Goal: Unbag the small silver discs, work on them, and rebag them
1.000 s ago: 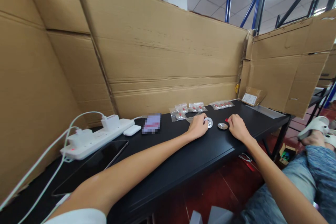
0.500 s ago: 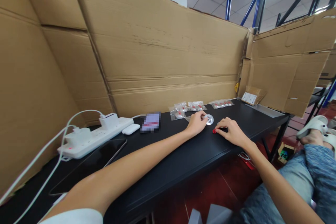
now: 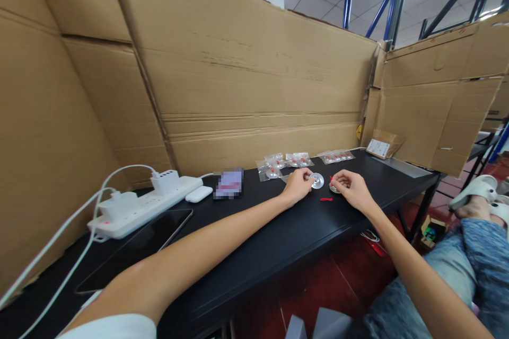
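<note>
Cardboard panels point(image 3: 254, 74) screen a black table point(image 3: 254, 243) where small-parts work appears partway along: pieces by the 2 hands lie unbagged, while similar-looking sets sit in clear bags point(image 3: 299, 160) at the back. Left hand point(image 3: 299, 186), fingers curled in, pinches the rim of a silver disc point(image 3: 317, 181), its face tipped toward the viewer. Right hand point(image 3: 350, 188), just across from it, bends thumb and fingers close together over a second disc point(image 3: 333, 189); a red piece point(image 3: 331, 178) shows at the fingertips, though whether it is gripped cannot be told. Between the hands, nearer the table's front edge, rests 1 red strip point(image 3: 326, 199). Farther left are a white case point(image 3: 199, 194), a white power strip point(image 3: 139, 213) and a dark-screened tablet point(image 3: 139, 249); at far right, a brown package point(image 3: 384, 145). Blue racking point(image 3: 347, 0) rises beyond.
</note>
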Demonstrator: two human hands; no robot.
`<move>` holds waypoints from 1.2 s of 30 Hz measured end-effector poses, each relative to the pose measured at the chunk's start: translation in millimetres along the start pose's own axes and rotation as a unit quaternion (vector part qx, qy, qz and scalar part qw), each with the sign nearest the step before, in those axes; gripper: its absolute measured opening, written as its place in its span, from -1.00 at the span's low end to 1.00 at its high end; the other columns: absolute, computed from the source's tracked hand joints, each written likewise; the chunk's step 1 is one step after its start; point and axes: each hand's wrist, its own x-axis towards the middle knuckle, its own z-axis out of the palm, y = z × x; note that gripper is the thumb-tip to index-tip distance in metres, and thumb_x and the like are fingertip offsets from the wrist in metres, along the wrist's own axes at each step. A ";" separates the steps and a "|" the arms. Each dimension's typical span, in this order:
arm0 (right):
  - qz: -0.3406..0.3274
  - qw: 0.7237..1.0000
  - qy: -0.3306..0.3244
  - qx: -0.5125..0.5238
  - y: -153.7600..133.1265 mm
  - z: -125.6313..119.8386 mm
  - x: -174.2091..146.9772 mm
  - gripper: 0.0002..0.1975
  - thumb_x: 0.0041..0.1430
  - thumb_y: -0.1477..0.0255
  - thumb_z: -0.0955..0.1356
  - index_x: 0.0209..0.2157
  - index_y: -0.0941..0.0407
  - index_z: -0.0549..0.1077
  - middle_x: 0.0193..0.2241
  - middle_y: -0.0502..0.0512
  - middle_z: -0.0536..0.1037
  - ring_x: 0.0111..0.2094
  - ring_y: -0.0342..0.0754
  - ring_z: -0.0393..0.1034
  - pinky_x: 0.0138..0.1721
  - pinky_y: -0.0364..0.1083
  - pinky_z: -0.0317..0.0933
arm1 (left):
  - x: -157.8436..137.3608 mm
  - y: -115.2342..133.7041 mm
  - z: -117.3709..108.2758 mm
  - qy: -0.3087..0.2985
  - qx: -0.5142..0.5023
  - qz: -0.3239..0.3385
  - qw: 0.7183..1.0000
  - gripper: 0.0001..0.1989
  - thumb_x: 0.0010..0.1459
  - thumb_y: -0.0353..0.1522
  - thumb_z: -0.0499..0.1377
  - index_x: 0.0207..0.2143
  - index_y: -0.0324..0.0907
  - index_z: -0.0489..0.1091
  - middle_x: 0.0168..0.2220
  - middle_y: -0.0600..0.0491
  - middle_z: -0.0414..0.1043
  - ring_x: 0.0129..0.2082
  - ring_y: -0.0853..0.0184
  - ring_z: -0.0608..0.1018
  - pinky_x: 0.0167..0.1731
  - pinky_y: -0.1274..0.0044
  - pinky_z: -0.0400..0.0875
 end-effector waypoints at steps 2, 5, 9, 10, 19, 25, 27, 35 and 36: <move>-0.009 0.999 0.037 -0.002 -0.3 5.1 5.3 -0.79 0.05 0.30 0.37 -0.31 0.15 0.44 -0.48 0.07 0.56 -0.47 -0.10 0.42 -0.42 -0.16 0.25 | -0.6 0.0 0.1 -0.004 -0.018 -0.014 1.000 -0.91 0.10 -0.38 0.14 -0.38 -0.22 0.42 -0.60 0.13 0.42 -0.66 0.46 0.43 -0.56 0.62 0.28; -0.031 0.995 0.079 -0.041 -3.3 12.6 10.3 -0.78 0.08 0.35 0.35 -0.23 0.15 0.47 -0.46 0.07 0.57 -0.50 -0.13 0.38 -0.43 -0.16 0.22 | 0.3 -1.7 0.8 -0.018 -0.049 -0.030 0.998 -0.89 0.13 -0.37 0.13 -0.35 -0.22 0.41 -0.62 0.15 0.39 -0.73 0.49 0.36 -0.66 0.64 0.21; -0.065 0.988 0.091 -0.107 -4.7 17.3 9.8 -0.82 0.12 0.41 0.31 -0.30 0.13 0.53 -0.41 0.09 0.58 -0.47 -0.12 0.37 -0.36 -0.14 0.23 | 3.5 -3.5 2.6 -0.043 -0.113 -0.022 0.992 -0.92 0.13 -0.41 0.16 -0.39 -0.25 0.40 -0.59 0.13 0.41 -0.70 0.50 0.41 -0.63 0.64 0.28; -0.074 0.986 0.088 -0.125 -4.3 17.5 8.8 -0.82 0.14 0.41 0.30 -0.30 0.13 0.54 -0.41 0.09 0.58 -0.47 -0.11 0.37 -0.34 -0.13 0.23 | 4.1 -3.3 3.0 -0.048 -0.135 -0.022 0.989 -0.93 0.13 -0.42 0.17 -0.40 -0.26 0.40 -0.58 0.12 0.42 -0.70 0.50 0.41 -0.63 0.64 0.29; -0.167 0.953 0.006 -0.251 -6.0 20.6 1.2 -0.84 0.21 0.49 0.29 -0.29 0.14 0.53 -0.41 0.10 0.49 -0.39 -0.09 0.36 -0.31 -0.14 0.18 | 3.7 -0.8 1.3 -0.077 -0.294 -0.060 0.951 -0.83 0.05 -0.40 0.30 -0.38 -0.34 0.40 -0.51 0.00 0.49 -0.59 0.43 0.52 -0.51 0.56 0.46; -0.178 0.947 0.004 -0.266 -4.5 20.5 0.9 -0.87 0.21 0.50 0.31 -0.29 0.13 0.52 -0.43 0.08 0.46 -0.40 -0.09 0.35 -0.34 -0.14 0.16 | 2.0 0.4 -1.8 -0.109 -0.337 -0.049 0.934 -0.71 -0.04 -0.31 0.37 -0.34 -0.34 0.43 -0.47 -0.03 0.51 -0.48 0.36 0.57 -0.38 0.48 0.52; -0.177 0.948 0.006 -0.266 -4.3 20.1 0.9 -0.87 0.21 0.50 0.31 -0.29 0.12 0.52 -0.41 0.08 0.47 -0.39 -0.09 0.35 -0.33 -0.14 0.17 | 1.0 2.1 -2.9 -0.123 -0.346 -0.047 0.929 -0.71 -0.03 -0.30 0.37 -0.33 -0.34 0.44 -0.45 -0.04 0.52 -0.45 0.35 0.58 -0.33 0.47 0.52; -0.163 0.942 0.009 -0.295 -7.2 18.8 -0.8 -0.88 0.19 0.51 0.30 -0.33 0.13 0.50 -0.39 0.10 0.47 -0.35 -0.07 0.36 -0.29 -0.13 0.18 | -0.3 7.6 -5.4 -0.144 -0.376 -0.069 0.913 -0.84 0.06 -0.42 0.24 -0.33 -0.37 0.50 -0.42 -0.12 0.55 -0.38 0.26 0.61 -0.27 0.42 0.53; -0.162 0.940 0.008 -0.300 -7.5 18.8 -0.9 -0.88 0.19 0.51 0.30 -0.33 0.13 0.50 -0.39 0.10 0.47 -0.35 -0.06 0.36 -0.28 -0.13 0.18 | -0.3 7.6 -5.2 -0.141 -0.374 -0.074 0.914 -0.85 0.05 -0.44 0.24 -0.32 -0.37 0.50 -0.42 -0.12 0.56 -0.39 0.26 0.61 -0.26 0.41 0.53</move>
